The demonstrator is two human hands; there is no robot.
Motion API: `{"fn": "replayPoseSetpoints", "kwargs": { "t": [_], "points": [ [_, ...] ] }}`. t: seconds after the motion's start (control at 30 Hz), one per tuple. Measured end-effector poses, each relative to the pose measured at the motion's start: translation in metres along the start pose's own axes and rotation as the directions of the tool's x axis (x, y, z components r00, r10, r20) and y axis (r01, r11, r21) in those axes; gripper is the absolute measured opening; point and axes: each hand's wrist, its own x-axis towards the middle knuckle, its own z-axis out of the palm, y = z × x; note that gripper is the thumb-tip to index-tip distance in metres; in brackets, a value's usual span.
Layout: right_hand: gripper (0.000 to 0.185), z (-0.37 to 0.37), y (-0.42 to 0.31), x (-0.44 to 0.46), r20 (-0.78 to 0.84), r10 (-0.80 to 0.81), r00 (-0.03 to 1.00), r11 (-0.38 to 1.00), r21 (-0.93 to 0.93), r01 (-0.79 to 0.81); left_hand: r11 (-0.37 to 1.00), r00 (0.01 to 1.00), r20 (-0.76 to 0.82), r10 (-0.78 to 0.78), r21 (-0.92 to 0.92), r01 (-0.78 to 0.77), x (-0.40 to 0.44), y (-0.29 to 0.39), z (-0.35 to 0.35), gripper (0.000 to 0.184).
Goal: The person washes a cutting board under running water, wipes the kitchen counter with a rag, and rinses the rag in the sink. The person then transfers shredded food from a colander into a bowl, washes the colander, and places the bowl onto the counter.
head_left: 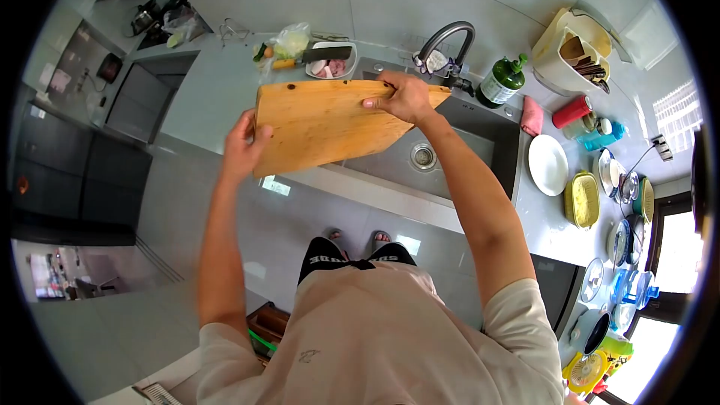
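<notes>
A wooden cutting board is held up in front of me, tilted, over the counter edge and the left part of the sink. My left hand grips its left edge, with the thumb on the near face. From above, my right hand grasps the top edge toward the right end. Below and right of the board shows the steel sink with its drain. A dark curved faucet rises just behind my right hand. The fingers behind the board are partly hidden.
Behind the board, a cleaver rests across a white tray of meat, beside a bagged vegetable. Right of the sink stand a green soap bottle, a white plate, a yellow basket and a utensil holder.
</notes>
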Motion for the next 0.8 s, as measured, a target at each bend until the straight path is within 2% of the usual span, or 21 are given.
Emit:
{"fn": "replayPoseSetpoints", "kwargs": {
  "t": [0.03, 0.1, 0.23, 0.3, 0.47, 0.53, 0.63, 0.8],
  "points": [
    [0.061, 0.001, 0.001, 0.0, -0.016, 0.004, 1.0, 1.0, -0.016, -0.004, 1.0, 1.0, -0.004, -0.001, 0.002, 0.001, -0.005, -0.007, 0.009, 0.038],
    [0.062, 0.003, 0.001, -0.002, -0.055, -0.049, 0.997, 0.999, -0.013, 0.048, 0.989, 0.977, -0.199, -0.072, 0.115, 0.096, -0.008, -0.012, 0.022, 0.041],
    [0.063, -0.001, -0.006, -0.009, -0.103, -0.131, 0.986, 0.989, 0.048, 0.137, 0.992, 0.971, -0.238, 0.025, 0.129, 0.006, -0.007, 0.007, 0.021, 0.045],
    [0.063, -0.002, -0.021, -0.013, -0.09, -0.09, 0.992, 0.991, 0.094, 0.098, 0.98, 0.958, -0.275, 0.081, 0.2, -0.026, -0.005, 0.032, 0.01, 0.044],
    [0.064, 0.002, -0.052, -0.001, -0.06, -0.033, 0.998, 0.986, 0.16, 0.042, 0.973, 0.953, -0.296, 0.067, 0.23, 0.003, 0.003, 0.046, -0.02, 0.042],
    [0.064, 0.009, -0.058, 0.008, -0.087, -0.055, 0.995, 0.991, 0.117, 0.065, 0.978, 0.946, -0.32, 0.053, 0.209, 0.016, 0.006, 0.04, -0.025, 0.042],
    [0.064, 0.013, -0.064, 0.015, -0.077, -0.046, 0.996, 0.994, 0.099, 0.054, 0.969, 0.924, -0.364, 0.114, 0.248, -0.022, 0.007, 0.032, -0.028, 0.044],
    [0.066, 0.017, -0.075, 0.023, -0.058, -0.042, 0.997, 0.996, 0.076, 0.047, 0.98, 0.929, -0.368, 0.047, 0.198, 0.029, 0.007, 0.027, -0.038, 0.045]
  ]
}}
